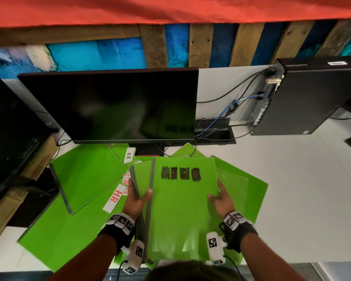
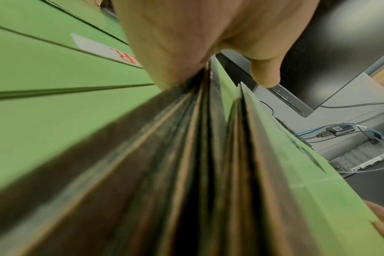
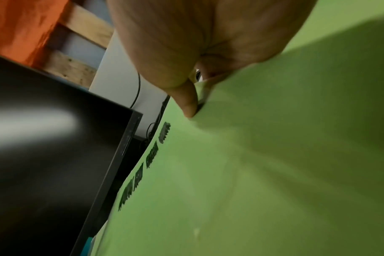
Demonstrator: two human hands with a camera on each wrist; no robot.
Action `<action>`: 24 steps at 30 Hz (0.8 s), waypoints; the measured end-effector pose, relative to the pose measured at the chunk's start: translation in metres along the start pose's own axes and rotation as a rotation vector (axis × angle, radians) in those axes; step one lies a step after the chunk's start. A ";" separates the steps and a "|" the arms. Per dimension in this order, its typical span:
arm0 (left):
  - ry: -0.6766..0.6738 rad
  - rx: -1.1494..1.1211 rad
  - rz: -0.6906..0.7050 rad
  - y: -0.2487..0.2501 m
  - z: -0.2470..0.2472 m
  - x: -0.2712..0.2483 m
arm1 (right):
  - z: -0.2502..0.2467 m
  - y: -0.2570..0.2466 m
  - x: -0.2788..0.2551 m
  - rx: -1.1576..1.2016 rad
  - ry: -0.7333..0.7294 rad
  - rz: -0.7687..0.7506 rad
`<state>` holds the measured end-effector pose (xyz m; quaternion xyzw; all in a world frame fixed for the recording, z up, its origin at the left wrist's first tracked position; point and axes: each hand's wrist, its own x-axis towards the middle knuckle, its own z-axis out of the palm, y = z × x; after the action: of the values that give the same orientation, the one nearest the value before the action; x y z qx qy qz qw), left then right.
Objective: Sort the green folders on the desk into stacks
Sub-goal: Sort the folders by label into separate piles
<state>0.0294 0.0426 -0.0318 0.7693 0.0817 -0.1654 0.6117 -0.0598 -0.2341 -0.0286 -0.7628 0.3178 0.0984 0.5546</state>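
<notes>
So both hands are on a bundle of green folders held up over the table [image 1: 292,199]. The left hand [image 1: 137,199] is curled round the spine edges of the bundle, thumb on top and fingers [image 1: 131,186] wrapped underneath, and the left wrist view shows several dark spines fanned out in that grip. The right hand [image 1: 222,199] pinches the opposite edge of the top folder [image 1: 182,209], the one with the black scribbled-out marks, thumb on the cover and the rest tucked under.

More loose folders lie spread out beneath and to the left of the left fingers, a couple with "H.R." labels [image 1: 115,199], plus another sticking out just right of the right fingers. The monitor [image 1: 114,106] sits right behind everything.

My take: this looks like squaring up a stack. I'd keep the left grip firm on the spines so nothing slides out, tap the bottom edges down to line them up, and read the labels before dropping anything, since the marked-out folder may not belong with the H.R. ones. Watch the far corners near the monitor's base.
</notes>
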 end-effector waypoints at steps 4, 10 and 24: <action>-0.069 0.088 0.022 -0.002 0.003 -0.008 | 0.008 -0.011 0.016 -0.151 -0.088 -0.016; -0.094 0.160 0.053 0.000 -0.001 -0.016 | 0.012 -0.008 0.025 -0.499 0.088 0.141; -0.057 0.264 -0.178 -0.007 -0.013 -0.005 | -0.010 -0.009 0.030 -0.156 -0.012 0.385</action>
<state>0.0246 0.0572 -0.0336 0.8277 0.1098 -0.2500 0.4903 -0.0333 -0.2527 -0.0330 -0.7279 0.4458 0.2312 0.4668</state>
